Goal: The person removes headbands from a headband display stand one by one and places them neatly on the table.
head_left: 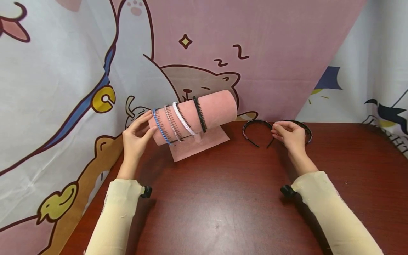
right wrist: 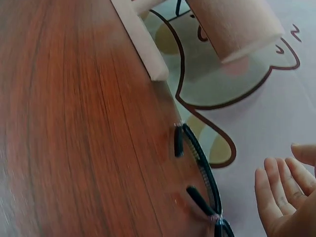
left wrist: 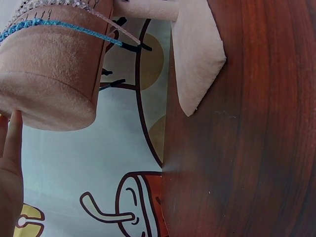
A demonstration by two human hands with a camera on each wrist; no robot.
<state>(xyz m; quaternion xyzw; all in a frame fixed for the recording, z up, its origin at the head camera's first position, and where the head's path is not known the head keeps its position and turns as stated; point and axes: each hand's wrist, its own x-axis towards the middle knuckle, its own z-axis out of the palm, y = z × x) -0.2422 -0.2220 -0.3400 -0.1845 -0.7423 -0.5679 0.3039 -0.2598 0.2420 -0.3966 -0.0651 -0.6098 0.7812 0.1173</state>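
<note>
A pink velvety headband stand (head_left: pixel 220 106), a padded roll on a post and flat base, stands tilted in the head view. On its roll sit a blue headband (head_left: pixel 160 125), a clear beaded headband (head_left: pixel 172 123), a white headband (head_left: pixel 183 118) and a black toothed headband (head_left: pixel 200 114). My left hand (head_left: pixel 135 136) touches the roll's left end with extended fingers. Over at the right, my right hand (head_left: pixel 291 136) hovers above the dark headbands with fingers loosely bent and nothing held. One dark headband (head_left: pixel 257 121) shows left of it; another (head_left: pixel 306 128) is partly hidden behind it.
The reddish-brown wooden table (head_left: pixel 204 205) meets a cartoon-printed cloth (head_left: pixel 274 63) at its back edge. More of that cloth hangs along the left side. A black wrist mount (head_left: pixel 288 190) sits at the right sleeve.
</note>
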